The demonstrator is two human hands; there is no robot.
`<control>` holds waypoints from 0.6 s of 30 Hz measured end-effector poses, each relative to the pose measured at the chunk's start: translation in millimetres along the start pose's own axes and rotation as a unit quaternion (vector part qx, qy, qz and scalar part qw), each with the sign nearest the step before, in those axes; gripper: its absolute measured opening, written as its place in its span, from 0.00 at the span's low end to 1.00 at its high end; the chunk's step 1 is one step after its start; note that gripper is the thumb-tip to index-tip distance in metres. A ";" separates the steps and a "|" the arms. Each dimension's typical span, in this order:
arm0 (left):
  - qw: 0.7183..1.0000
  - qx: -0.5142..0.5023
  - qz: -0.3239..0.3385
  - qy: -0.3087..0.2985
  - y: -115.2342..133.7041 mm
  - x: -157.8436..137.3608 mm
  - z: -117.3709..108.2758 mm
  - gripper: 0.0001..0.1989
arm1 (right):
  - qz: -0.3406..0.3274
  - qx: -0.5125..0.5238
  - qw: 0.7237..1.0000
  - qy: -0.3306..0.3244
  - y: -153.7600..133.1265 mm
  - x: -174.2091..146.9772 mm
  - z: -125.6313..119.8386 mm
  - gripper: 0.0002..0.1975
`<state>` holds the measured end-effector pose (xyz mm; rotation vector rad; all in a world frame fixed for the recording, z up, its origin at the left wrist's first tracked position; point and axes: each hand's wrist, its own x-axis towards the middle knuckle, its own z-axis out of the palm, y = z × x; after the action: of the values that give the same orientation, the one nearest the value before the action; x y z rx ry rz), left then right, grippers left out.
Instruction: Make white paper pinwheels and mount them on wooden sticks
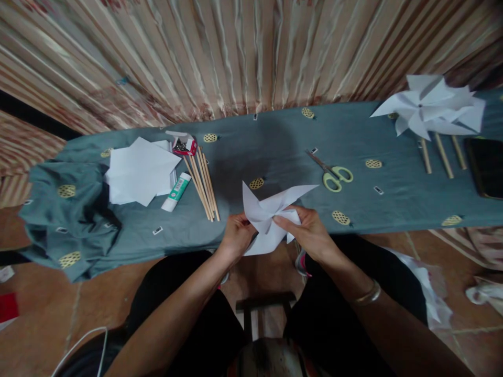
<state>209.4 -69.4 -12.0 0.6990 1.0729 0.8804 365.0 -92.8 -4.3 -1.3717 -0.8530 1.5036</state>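
A white paper pinwheel [267, 209] is held between my two hands at the near edge of the cloth-covered table. My left hand [239, 234] grips its left side, fingers closed on the paper. On the other side, my right hand [308, 230] pinches it, the thumb pressed near the centre where the folded corners meet. Part of the right fingers is hidden behind the paper. Green-handled scissors [333, 175] lie open-bladed beyond my right hand. Left of the pinwheel, several wooden sticks [202, 183] rest together beside a glue stick [176, 191].
A stack of white paper squares [137, 170] and a small red-and-white box [184, 144] of metal bits lie at left. Finished-looking pinwheels [422, 107] on sticks are piled at far right, near a dark phone-like object [485, 166]. A pleated curtain [243, 57] hangs behind the table.
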 end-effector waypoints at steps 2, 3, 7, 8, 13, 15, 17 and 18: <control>1.000 0.003 0.001 0.000 -1.2 0.6 -0.7 0.13 | 0.003 -0.011 1.000 0.004 0.2 -0.6 0.3 0.18; 1.000 0.004 0.001 0.000 -2.0 1.0 -1.0 0.13 | 0.004 -0.015 1.000 0.007 0.2 -0.8 0.4 0.19; 1.000 -0.004 0.005 -0.001 -4.4 2.9 -1.3 0.13 | -0.002 -0.016 1.000 0.005 -1.3 0.3 1.3 0.19; 1.000 -0.008 0.007 -0.002 -4.4 3.5 -1.1 0.13 | -0.005 -0.017 1.000 0.004 -2.0 1.1 1.4 0.19; 0.999 -0.033 0.007 -0.002 -2.9 6.8 0.7 0.16 | -0.030 -0.037 0.999 0.010 -6.1 5.9 1.7 0.20; 0.999 -0.043 0.005 -0.003 -2.9 7.2 1.4 0.17 | -0.036 -0.047 0.998 0.015 -7.2 6.3 1.9 0.20; 0.999 -0.049 0.006 -0.004 -3.4 7.2 2.0 0.17 | -0.036 -0.051 0.998 0.020 -7.8 5.9 2.3 0.19; 0.999 -0.052 0.006 -0.005 -3.7 7.0 2.2 0.17 | -0.035 -0.051 0.998 0.022 -8.0 5.5 2.6 0.19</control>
<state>213.9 -65.2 -17.5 0.6231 1.0084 0.9356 363.9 -84.6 1.4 -1.4291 -0.9522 1.3868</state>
